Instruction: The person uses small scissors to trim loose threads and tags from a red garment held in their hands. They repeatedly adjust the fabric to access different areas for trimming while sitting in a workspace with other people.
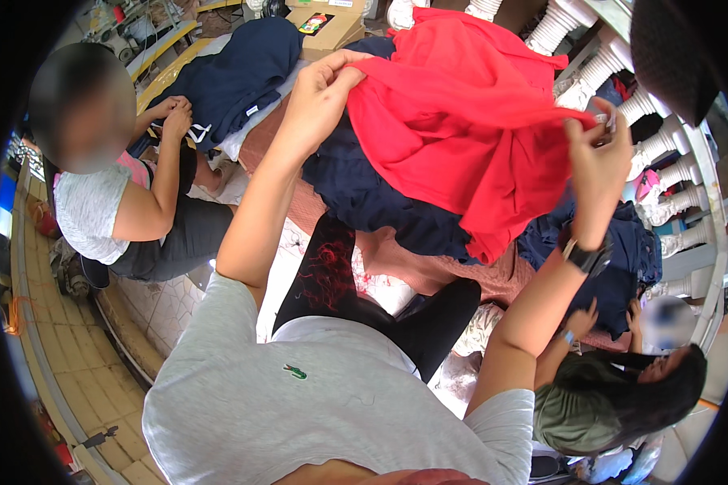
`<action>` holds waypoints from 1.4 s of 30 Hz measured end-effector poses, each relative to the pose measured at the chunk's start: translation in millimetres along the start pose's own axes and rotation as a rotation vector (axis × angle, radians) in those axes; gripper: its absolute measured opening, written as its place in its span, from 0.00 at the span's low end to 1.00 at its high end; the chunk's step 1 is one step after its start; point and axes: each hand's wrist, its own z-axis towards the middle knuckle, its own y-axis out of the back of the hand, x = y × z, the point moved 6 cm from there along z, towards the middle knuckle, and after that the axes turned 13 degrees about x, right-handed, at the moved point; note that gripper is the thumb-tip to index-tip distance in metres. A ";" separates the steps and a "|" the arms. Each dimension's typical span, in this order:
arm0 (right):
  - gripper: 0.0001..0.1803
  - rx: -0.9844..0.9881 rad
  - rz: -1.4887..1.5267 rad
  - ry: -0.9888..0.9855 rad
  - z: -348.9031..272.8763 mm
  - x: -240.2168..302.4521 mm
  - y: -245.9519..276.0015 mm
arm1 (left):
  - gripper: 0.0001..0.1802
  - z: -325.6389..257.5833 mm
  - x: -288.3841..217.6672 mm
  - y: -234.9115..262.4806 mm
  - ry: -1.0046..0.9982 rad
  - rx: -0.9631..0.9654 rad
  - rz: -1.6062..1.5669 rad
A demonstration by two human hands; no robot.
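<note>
1 head-worn fisheye view, facing down past grey shirt (323,404) onto red cloth (461,129), close.

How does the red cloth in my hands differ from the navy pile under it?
The red cloth is bright; the navy pile is dark. Your left hand and right hand hold up the red cloth's edge, while the navy pile lies beneath, partly covered. Both are creased fabric.

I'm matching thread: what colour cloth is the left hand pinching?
Bright red cloth, seen in the head view.
</note>
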 end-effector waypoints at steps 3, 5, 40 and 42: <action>0.21 0.275 0.127 0.113 -35.5 50.3 -48.5 | 0.13 1.8 -9.6 -7.3 -0.036 0.020 -0.047; 0.19 0.340 0.054 0.192 -45.7 65.6 -77.3 | 0.13 1.6 -9.9 -7.1 -0.010 0.014 -0.125; 0.18 0.712 0.299 0.216 -37.9 52.5 -175.5 | 0.05 -36.5 70.3 -32.2 0.071 0.109 0.104; 0.16 0.746 0.296 0.247 -39.0 59.4 -171.6 | 0.06 -36.5 66.7 -32.0 0.088 0.110 0.013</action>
